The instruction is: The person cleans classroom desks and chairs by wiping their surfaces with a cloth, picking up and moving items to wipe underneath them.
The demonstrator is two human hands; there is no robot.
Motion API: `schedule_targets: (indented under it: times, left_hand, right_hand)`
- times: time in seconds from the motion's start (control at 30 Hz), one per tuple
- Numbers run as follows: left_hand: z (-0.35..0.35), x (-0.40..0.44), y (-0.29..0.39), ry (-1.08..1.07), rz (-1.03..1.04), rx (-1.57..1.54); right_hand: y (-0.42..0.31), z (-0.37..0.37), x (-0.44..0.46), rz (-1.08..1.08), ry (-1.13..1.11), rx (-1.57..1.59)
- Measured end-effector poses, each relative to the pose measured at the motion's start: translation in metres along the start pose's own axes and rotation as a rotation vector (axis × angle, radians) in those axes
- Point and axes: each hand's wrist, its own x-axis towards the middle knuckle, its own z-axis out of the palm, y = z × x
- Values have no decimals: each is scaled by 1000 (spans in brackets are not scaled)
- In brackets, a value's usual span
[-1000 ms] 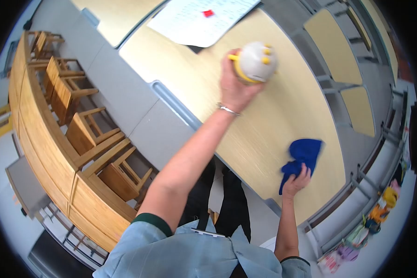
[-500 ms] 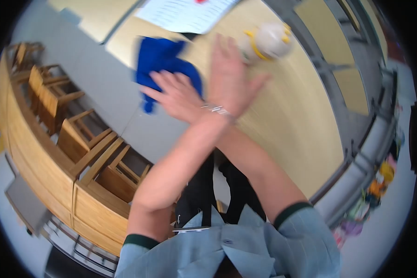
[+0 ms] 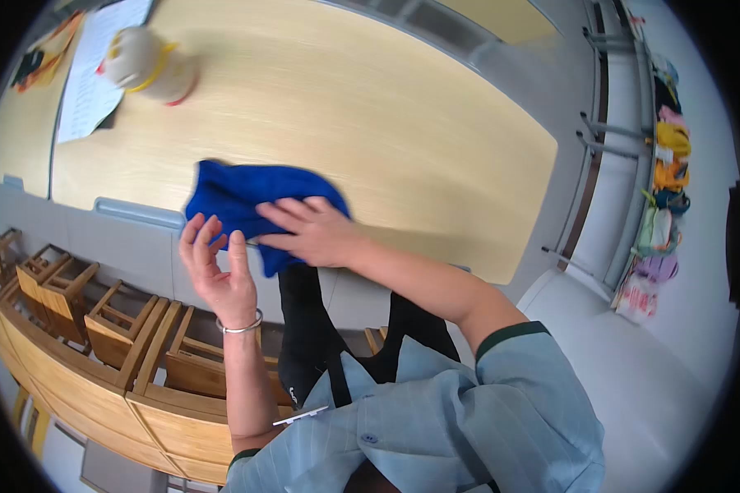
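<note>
A crumpled blue cloth [image 3: 259, 191] lies at the near edge of the pale wooden table [image 3: 403, 140], one corner hanging over the edge. My right hand [image 3: 316, 232] rests on the cloth's near right part, palm down, with its fingers stretched out and apart. To the left, my left hand [image 3: 220, 267] is raised just in front of the table edge, wearing a silver bracelet. Its fingers are loosely bent, the thumb stands apart, and nothing is in it. Whether its fingertips touch the cloth I cannot tell.
A white bottle-like object with a yellow band [image 3: 152, 67] stands at the far left, beside a printed sheet [image 3: 99, 74]. Small wooden chairs [image 3: 123, 324] line a long wooden counter [image 3: 82, 386] at left. Colourful bags [image 3: 670, 172] hang along the right side.
My crossed arms have come apart: my left hand has moved from the right to the left of my right hand. My right hand stays on the cloth. The view has turned.
</note>
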Motion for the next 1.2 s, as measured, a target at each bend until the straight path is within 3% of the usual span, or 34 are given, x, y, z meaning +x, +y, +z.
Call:
schedule_targets:
  times: [0.17,0.27,0.37,0.5,0.63,0.77,0.9,1.1,1.17,1.2]
  left_hand:
    - [115,-117,41,-197,152,209]
    - [196,-194,55,-260,219,218]
    - [272,-252,68,-287,231,229]
    - [331,-286,86,-288,214,303]
    - [359,-281,99,-255,222,347]
    - [385,-268,106,-139,145,321]
    - [408,-264,106,13,51,361]
    - [485,-245,128,144,-9,525]
    - [520,-251,134,170,-55,589]
    - [537,-251,137,182,-140,587]
  right_hand:
    - [88,-86,-218,387,69,-315]
    - [169,-140,-318,672,241,-422]
    - [245,-179,-375,808,391,-511]
    - [249,-176,-389,862,404,-486]
    - [157,-128,-418,771,188,-447]
    - [90,-132,-454,351,-61,-170]
    - [171,-173,-400,170,-140,-206]
    - [340,-233,-292,35,81,-202]
    - [377,-250,-271,79,81,-141]
    - [389,-249,-269,209,103,-46]
